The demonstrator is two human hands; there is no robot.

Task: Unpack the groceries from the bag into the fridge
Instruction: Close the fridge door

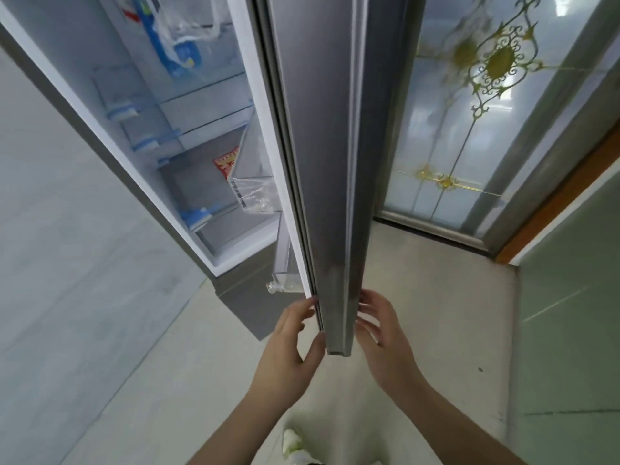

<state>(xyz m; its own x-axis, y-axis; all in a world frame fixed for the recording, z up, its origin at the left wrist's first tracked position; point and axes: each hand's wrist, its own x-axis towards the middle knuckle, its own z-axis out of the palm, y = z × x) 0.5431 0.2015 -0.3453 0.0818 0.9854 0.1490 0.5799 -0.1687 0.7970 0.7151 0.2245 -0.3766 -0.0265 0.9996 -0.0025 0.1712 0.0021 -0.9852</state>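
The grey fridge door (322,156) stands open, seen edge-on in the middle of the view. Left of it the fridge interior (201,129) shows glass shelves, a blue package in clear plastic (174,41) at the top and a red and yellow label (226,162) lower down. My left hand (292,344) touches the door's inner edge near its bottom corner, fingers spread. My right hand (385,333) lies against the outer face of the same corner, fingers spread too. Neither hand holds any grocery item. No grocery bag is in view.
A clear door bin (285,263) hangs on the door's inner side. A frosted glass door with gold ornament (469,112) stands at the right. A pale wall (50,229) runs along the left. Light floor (419,313) lies below, with my shoe (292,441) at the bottom.
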